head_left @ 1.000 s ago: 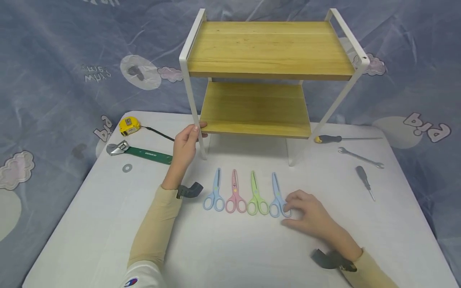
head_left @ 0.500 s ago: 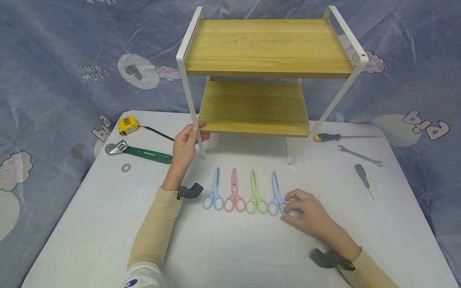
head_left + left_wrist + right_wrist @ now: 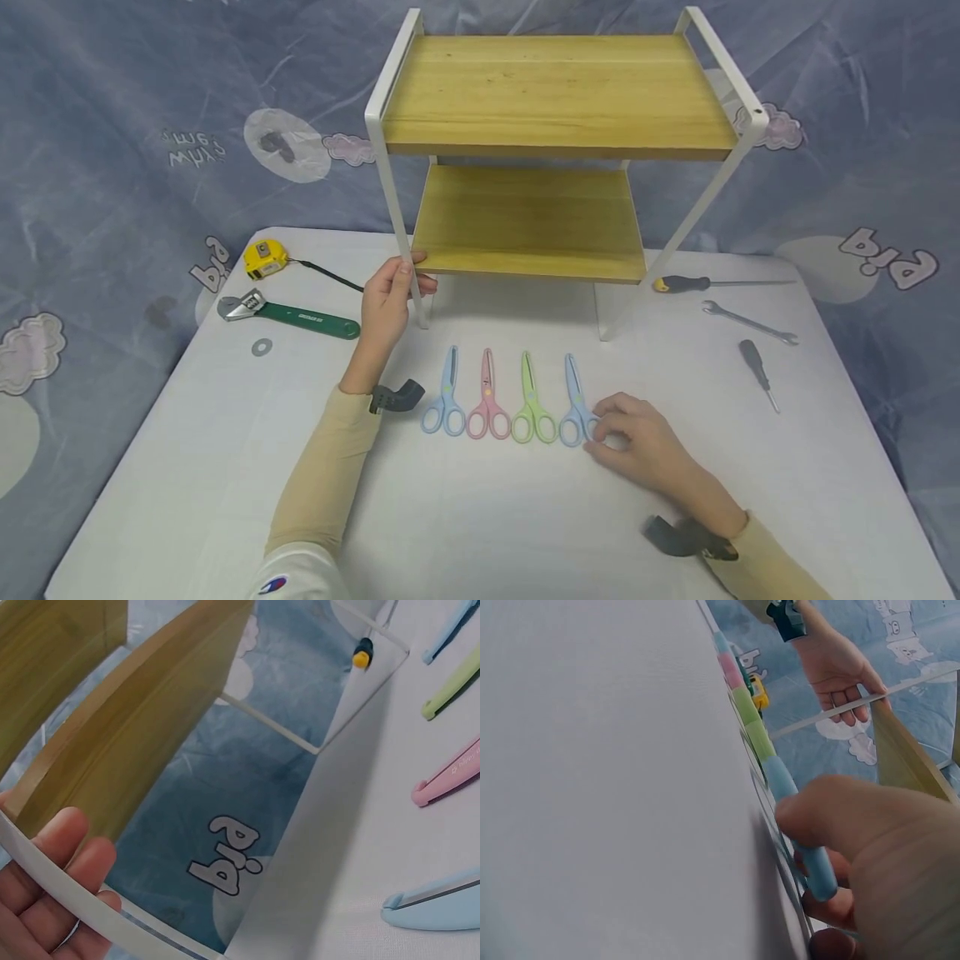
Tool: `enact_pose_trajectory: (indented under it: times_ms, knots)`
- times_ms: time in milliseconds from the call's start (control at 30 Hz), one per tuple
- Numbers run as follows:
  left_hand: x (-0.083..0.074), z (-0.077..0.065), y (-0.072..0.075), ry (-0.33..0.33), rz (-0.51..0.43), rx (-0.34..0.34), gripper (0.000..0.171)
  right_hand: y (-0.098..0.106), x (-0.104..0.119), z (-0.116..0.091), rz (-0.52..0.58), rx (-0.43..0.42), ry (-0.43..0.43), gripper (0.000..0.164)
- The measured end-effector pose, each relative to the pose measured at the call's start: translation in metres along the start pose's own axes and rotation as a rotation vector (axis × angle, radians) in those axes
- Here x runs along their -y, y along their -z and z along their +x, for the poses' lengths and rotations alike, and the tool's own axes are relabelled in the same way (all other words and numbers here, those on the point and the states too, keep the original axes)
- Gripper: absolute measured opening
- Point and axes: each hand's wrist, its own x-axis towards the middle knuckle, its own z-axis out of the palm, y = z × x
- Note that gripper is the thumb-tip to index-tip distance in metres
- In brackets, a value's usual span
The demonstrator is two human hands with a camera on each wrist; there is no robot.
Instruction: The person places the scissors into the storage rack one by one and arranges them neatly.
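Observation:
My left hand [image 3: 386, 304] grips the white left front leg of a two-tier shelf [image 3: 525, 221], beside the lower board. In the left wrist view, the fingers [image 3: 90, 862] curl behind the white frame bar. My right hand [image 3: 645, 442] pinches the right handle loop of the rightmost blue scissors [image 3: 574, 396], which lie on the table. The right wrist view has the thumb on the blue handle [image 3: 784, 784] and fingers at its other side. Left of these lie green scissors [image 3: 531, 392], pink scissors [image 3: 488, 392] and another blue pair [image 3: 448, 387], in a row.
On the left lie a yellow tape measure [image 3: 265, 258], a green-handled adjustable wrench [image 3: 300, 318] and a washer [image 3: 262, 347]. On the right are a long screwdriver [image 3: 682, 284], an open-ended wrench [image 3: 750, 322] and a small screwdriver [image 3: 756, 367]. Printed cloth [image 3: 112, 250] hangs behind the white table [image 3: 480, 517].
The right thumb and fingers have closed in slightly on the blue scissors' handle. My left hand keeps its hold on the shelf leg. The whole head view has shifted a little.

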Motion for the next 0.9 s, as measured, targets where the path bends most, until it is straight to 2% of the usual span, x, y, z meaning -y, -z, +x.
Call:
enact_pose_trajectory:
  times_ms: [133,400,733,900]
  knots:
    - [0.0003,0.0006,-0.0004,-0.011,-0.007,-0.005,0.034,-0.0019,-0.0008,-0.0003,0.040,-0.041,-0.016,0.032]
    - [0.0011,-0.0003,-0.0004,-0.016,-0.026,-0.009,0.034,-0.0045,-0.0019,-0.0007,0.192,-0.156,-0.033,0.032]
    - [-0.0002,-0.0016,-0.0013,0.005,-0.029,-0.014,0.034,-0.0023,0.0049,-0.0007,0.238,-0.158,-0.173,0.026]
    - [0.0001,-0.0017,-0.0020,0.008,-0.022,-0.017,0.034,0.0005,0.0061,-0.0011,0.284,-0.109,-0.265,0.022]
